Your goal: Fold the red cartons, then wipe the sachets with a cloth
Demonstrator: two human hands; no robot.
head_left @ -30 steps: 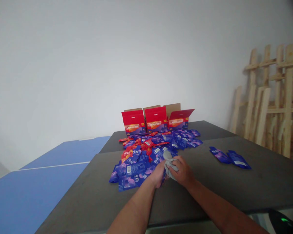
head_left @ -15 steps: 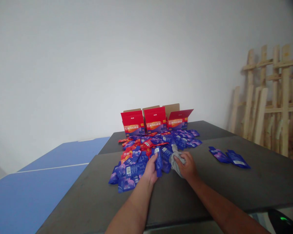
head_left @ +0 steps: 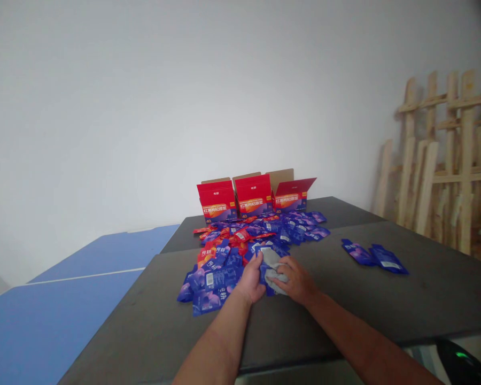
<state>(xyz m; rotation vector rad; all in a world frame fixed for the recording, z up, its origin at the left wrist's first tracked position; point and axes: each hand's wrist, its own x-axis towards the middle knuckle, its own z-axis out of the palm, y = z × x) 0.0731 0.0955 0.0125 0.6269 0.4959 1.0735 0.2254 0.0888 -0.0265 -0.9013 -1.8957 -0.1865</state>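
**Cloth back on the packet**

Half a second ago my hands were apart, the left holding a blue packet up on its own and the right carrying the cloth beside it. Now they have closed together at the near edge of the pile (head_left: 220, 264). My left hand (head_left: 250, 279) is clenched around the blue packet (head_left: 264, 250), thumb on top. My right hand (head_left: 299, 279) grips the grey cloth (head_left: 273, 268), bunched and pressed against the packet's face. So the wiping contact is made again, and the packet sits between my hands, just above the dark table (head_left: 344, 305).

Most of that packet is covered by cloth and fingers; only its top edge and a lower corner show. I cannot tell whether it rests on the packets under it or is lifted clear. My right fingertips are buried in the cloth. The print on the three red boxes (head_left: 254, 195) behind the pile is too small to read. Two more packets (head_left: 387, 259) lie well apart to the right. A dark thing with a green light (head_left: 460, 357) is cut off at the bottom corner.
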